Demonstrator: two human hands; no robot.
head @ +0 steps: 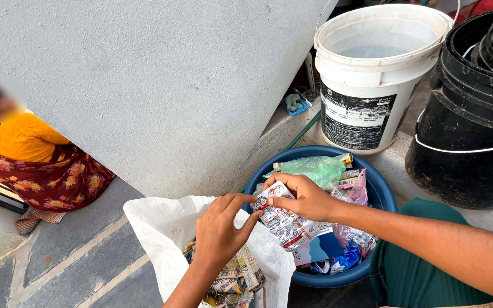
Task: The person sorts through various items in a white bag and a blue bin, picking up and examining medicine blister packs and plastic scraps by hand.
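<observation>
Foil wrapper [283, 223] pinched by both hands between basin [384, 193] and sack [161, 225].

Right hand [303, 197] arches from above, thumb and fingers clamping the wrapper's upper edge; left hand [219, 234] reaches up from below, fingers pressed together on its left edge. Keep both pinches near the edges and hold the wrapper level over the sack mouth, clear of the basin's loose plastic.

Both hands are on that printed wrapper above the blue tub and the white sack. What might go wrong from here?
The wrapper is pinched only at its top edge by the right hand and left hand, so it might slip and land between the blue tub and the white sack. The sack's soft mouth may sag shut, so a drop could miss. The tub is heaped with loose plastic bags; an arm brushing them could push some over the rim.
</observation>
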